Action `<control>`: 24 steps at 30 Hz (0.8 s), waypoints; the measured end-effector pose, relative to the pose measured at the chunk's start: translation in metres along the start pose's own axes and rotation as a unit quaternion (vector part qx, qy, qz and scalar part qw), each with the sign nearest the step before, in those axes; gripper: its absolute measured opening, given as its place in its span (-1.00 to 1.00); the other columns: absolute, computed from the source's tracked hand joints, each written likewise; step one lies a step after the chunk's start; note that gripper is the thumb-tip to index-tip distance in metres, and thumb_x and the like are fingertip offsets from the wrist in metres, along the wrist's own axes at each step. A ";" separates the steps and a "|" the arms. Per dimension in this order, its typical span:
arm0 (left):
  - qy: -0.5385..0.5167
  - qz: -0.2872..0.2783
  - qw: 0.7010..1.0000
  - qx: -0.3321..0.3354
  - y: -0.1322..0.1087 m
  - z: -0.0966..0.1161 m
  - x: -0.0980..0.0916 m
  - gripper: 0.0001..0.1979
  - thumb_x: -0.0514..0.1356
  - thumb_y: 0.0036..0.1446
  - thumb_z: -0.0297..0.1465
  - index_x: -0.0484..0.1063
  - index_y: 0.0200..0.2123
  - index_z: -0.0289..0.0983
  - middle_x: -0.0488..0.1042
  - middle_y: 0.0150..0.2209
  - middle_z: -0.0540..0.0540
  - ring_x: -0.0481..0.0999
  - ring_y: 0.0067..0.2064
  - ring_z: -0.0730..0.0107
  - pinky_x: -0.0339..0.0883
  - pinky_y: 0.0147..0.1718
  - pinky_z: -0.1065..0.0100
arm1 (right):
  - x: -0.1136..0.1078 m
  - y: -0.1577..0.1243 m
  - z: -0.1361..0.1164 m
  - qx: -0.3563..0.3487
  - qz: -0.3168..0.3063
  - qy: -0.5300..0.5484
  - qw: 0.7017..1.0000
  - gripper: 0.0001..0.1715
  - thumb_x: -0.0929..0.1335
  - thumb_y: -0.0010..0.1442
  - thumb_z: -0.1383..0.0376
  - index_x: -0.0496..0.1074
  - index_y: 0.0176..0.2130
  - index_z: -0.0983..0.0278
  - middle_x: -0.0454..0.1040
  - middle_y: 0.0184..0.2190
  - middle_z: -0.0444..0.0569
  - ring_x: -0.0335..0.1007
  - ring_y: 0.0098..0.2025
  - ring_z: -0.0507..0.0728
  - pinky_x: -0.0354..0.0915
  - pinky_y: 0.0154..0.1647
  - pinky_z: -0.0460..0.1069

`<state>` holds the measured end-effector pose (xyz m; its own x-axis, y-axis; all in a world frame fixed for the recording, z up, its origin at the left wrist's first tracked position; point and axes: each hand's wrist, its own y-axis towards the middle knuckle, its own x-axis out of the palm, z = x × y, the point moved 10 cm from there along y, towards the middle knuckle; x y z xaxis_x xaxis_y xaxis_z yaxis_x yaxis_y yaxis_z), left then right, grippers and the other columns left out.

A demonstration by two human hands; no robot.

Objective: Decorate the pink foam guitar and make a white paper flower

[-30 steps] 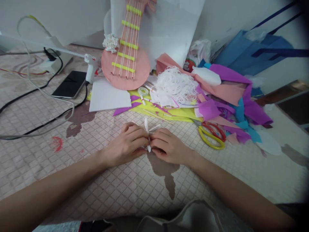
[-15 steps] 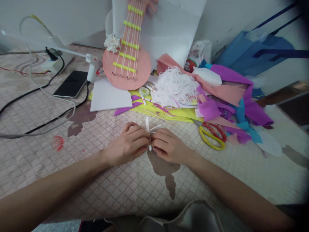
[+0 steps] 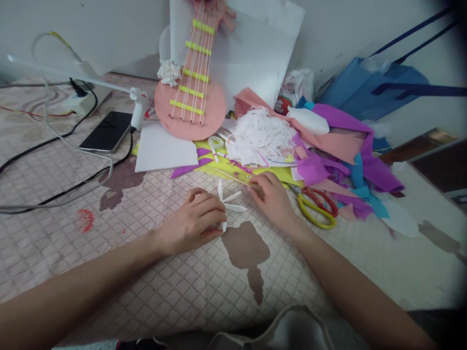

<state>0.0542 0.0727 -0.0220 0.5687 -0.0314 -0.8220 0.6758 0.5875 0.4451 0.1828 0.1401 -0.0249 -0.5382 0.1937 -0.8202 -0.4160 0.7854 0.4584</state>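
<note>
My left hand (image 3: 199, 216) is closed in a pinch on a white flower-like piece (image 3: 233, 208) with several narrow petals fanning to the right. One petal points down below the fingertips, and the piece's centre is partly hidden by my fingers. To the right, my right hand (image 3: 272, 197) has its thumb and forefinger around the right end of a thin wooden stick (image 3: 233, 177). The stick lies along the front edge of yellow paper (image 3: 204, 169). Close to my right wrist are scissors (image 3: 317, 211) with yellow and red handles.
A pink paper guitar (image 3: 193, 107) with strings leans at the back. White string (image 3: 262, 136) is heaped beside purple paper (image 3: 310, 167). On the left are a phone (image 3: 107, 131), a white glue gun (image 3: 137, 109), and loose cables (image 3: 54, 138). A blue bag (image 3: 379, 87) stands back right.
My right hand has let go of the white piece and moved right and up to the stick. My left hand keeps its pinch. The petals now show more spread out.
</note>
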 end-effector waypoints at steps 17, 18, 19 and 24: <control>0.094 0.263 0.955 -0.105 -0.016 -0.013 -0.063 -0.57 0.26 0.04 -0.36 0.24 -0.01 -0.21 0.33 -0.02 -0.19 0.34 0.00 0.18 0.30 -0.08 0.13 | -0.010 -0.011 -0.039 -0.074 -0.112 0.095 0.986 -0.69 0.16 0.25 0.44 0.29 -0.05 0.21 0.45 -0.22 -0.02 0.39 -0.18 0.10 0.31 -0.18 0.00; 0.090 0.251 0.958 -0.106 -0.016 -0.015 -0.062 -0.60 0.24 0.07 -0.36 0.25 -0.01 -0.21 0.35 -0.04 -0.18 0.37 -0.02 0.19 0.31 -0.10 0.14 | -0.009 -0.012 -0.044 -0.083 -0.130 0.102 0.983 -0.69 0.16 0.25 0.44 0.29 -0.05 0.21 0.45 -0.20 -0.01 0.38 -0.16 0.09 0.31 -0.16 0.00; 0.078 0.224 0.966 -0.098 -0.014 -0.016 -0.057 -0.66 0.21 0.10 -0.38 0.28 -0.04 -0.21 0.40 -0.10 -0.14 0.40 -0.08 0.24 0.32 -0.13 0.17 | -0.010 -0.013 -0.048 -0.084 -0.138 0.106 0.981 -0.69 0.16 0.26 0.43 0.29 -0.04 0.21 0.45 -0.19 -0.02 0.38 -0.15 0.09 0.32 -0.15 0.00; 0.019 0.127 0.991 -0.043 -0.007 -0.010 -0.036 -0.83 0.12 0.17 -0.48 0.37 -0.14 -0.23 0.48 -0.33 -0.02 0.42 -0.30 0.40 0.29 -0.25 0.28 | -0.015 -0.013 -0.054 -0.091 -0.106 0.058 0.989 -0.81 0.20 0.28 0.31 0.35 -0.14 0.24 0.46 -0.28 -0.02 0.37 -0.23 0.10 0.30 -0.18 0.02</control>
<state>0.0244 0.0783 0.0012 0.6959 0.1558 -0.7010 0.4695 0.6400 0.6083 0.1566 0.0953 0.0005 -0.5008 -0.0398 -0.8647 -0.6472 0.6805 0.3436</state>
